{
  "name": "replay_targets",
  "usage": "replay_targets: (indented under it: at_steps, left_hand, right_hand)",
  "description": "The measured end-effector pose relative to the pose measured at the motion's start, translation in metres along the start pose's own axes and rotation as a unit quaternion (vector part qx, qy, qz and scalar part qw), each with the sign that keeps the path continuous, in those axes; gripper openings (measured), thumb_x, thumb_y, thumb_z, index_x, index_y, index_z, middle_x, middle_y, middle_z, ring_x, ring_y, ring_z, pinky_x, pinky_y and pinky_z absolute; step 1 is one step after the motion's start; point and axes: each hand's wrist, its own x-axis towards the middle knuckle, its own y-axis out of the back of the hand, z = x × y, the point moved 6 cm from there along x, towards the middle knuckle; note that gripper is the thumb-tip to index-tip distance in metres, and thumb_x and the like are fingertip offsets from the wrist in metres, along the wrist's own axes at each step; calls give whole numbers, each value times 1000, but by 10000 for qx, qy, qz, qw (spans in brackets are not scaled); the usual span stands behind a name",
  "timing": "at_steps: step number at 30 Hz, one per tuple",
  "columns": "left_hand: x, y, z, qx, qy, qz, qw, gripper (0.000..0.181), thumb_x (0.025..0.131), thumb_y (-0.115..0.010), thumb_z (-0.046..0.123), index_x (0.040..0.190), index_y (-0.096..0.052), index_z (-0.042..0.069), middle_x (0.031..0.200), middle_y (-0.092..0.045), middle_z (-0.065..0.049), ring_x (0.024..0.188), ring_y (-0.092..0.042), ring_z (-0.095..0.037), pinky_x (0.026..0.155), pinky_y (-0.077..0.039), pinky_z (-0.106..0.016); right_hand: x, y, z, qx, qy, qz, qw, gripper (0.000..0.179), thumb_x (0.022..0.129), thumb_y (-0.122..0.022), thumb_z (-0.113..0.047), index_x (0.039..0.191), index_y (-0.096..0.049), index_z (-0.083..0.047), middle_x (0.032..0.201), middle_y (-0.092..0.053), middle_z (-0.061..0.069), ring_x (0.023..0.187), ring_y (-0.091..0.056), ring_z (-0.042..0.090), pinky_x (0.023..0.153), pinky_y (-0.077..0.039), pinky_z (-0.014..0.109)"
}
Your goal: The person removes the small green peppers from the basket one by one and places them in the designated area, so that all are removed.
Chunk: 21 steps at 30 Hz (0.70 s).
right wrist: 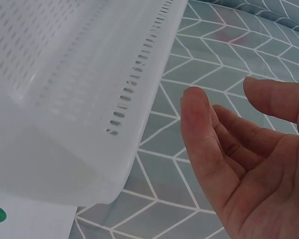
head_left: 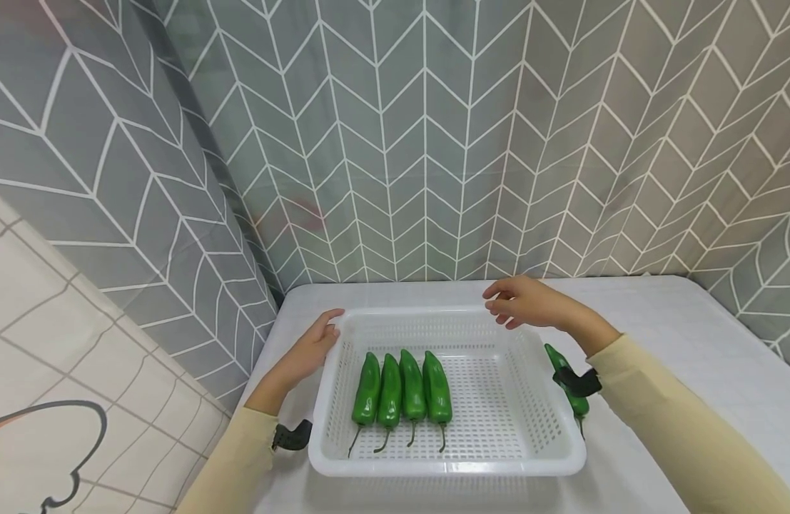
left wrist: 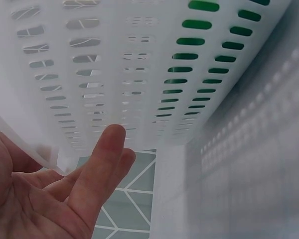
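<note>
Up close, we see the fingers (left wrist: 107, 149) of our left hand (head_left: 314, 346) lying straight against the outer wall of the white perforated basket (head_left: 497, 457), at its far left corner; the palm rests beside the rim and nothing is gripped. From the left wrist view the basket's slotted wall fills the frame, with green showing through the slots on the right.

Our right hand (head_left: 529, 303) hovers above the basket's far right corner, its fingers (right wrist: 199, 129) loosely spread and slightly bent, holding nothing and touching nothing that we can make out. The right wrist view shows the basket's corner just beside the open palm, apart from it.

Inside the basket four green peppers (head_left: 401, 389) lie side by side in its left half, touching one another, stems towards us. A fifth green pepper (head_left: 564, 378) lies outside the basket on the white worktop (head_left: 690, 343), just beside its right wall and partly hidden by the black strap at our right wrist.

Both arms wear pale yellow sleeves (head_left: 690, 442). Behind the worktop hangs a grey curtain with a white chevron pattern (head_left: 433, 143).
</note>
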Motion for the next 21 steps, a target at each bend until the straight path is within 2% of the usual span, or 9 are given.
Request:
replay_targets:
  at_steps: [6, 14, 21]
  left_hand:
    - [-5, -1, 17, -38, 83, -125, 9999, 43, 98, -31, 16, 139, -18, 12, 122, -47, -17, 92, -58, -23, 77, -47, -39]
    - [3, 1, -6, -112, -28, -83, 9999, 43, 98, -32, 24, 138, -20, 19, 121, -48, -12, 91, -59, -22, 74, -48, -37]
    - [4, 1, -9, -128, 28, -66, 9999, 44, 97, -33, 26, 138, -20, 20, 121, -48, -11, 91, -59, -22, 73, -49, -38]
  right_hand:
    - [5, -4, -2, 50, 94, -76, 9999, 34, 90, -53, -19, 115, -51, 3, 90, -59, 9, 81, -60, 23, 66, -51, 32]
    - [13, -16, -5, 173, -14, -213, 9996, 33, 89, -53, -19, 114, -51, 3, 87, -59, 8, 80, -60, 24, 66, -51, 33]
    - [20, -29, -6, 313, -128, -409, 9986, 34, 89, -54, -19, 114, -50, 3, 87, -59, 8, 82, -60, 26, 66, -51, 33]
